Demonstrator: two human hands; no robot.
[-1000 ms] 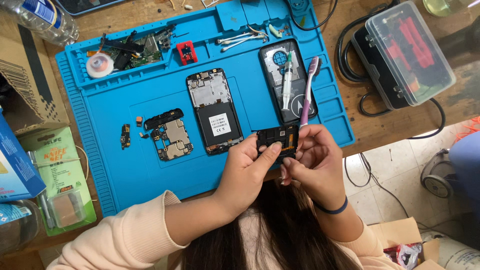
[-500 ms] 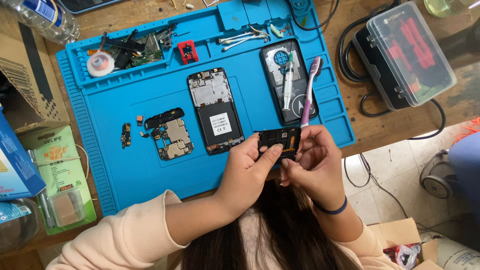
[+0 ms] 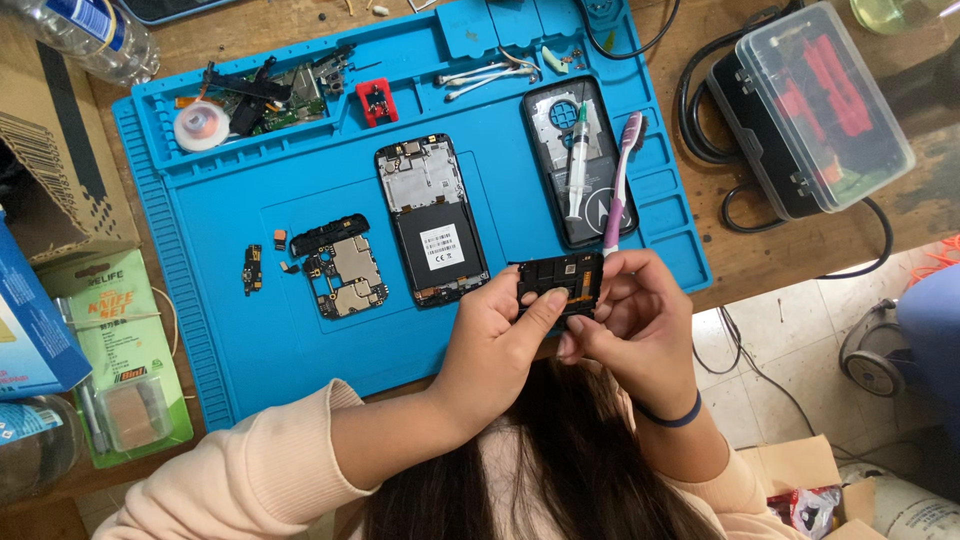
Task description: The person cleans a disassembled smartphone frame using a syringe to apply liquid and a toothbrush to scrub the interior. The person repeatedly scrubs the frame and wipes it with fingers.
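Covering most of the wooden workbench (image 3: 760, 250): a blue repair mat (image 3: 230, 300), its raised rim and top compartments probably keeping small parts from rolling off. Sitting to the right, off the mat, a clear-lidded case (image 3: 835, 105) with red contents, seemingly kept out of the working zone. Lying face-down in the mat's middle, an opened phone frame (image 3: 432, 220), with its black back cover (image 3: 580, 170) just to the right, both laid flat and apart, likely for easy reach. Resting on that cover, a syringe (image 3: 577, 160), and along its right edge a pink toothbrush (image 3: 620, 180). Lying left of the frame, a bare circuit board (image 3: 345, 275), with tiny pieces set beside it. Waiting in the top tray, cotton swabs (image 3: 480, 75) and a roll of tape (image 3: 195, 125).

Pinching a small black phone part (image 3: 560, 283) from both ends, just above the mat's near edge: left hand (image 3: 495, 345) grasping its left side with thumb on the lower face, right hand (image 3: 635, 330) clasping the right side with fingertips curled over it. Being held raised and close to the body, apparently for closer inspection and steadier fingerwork.
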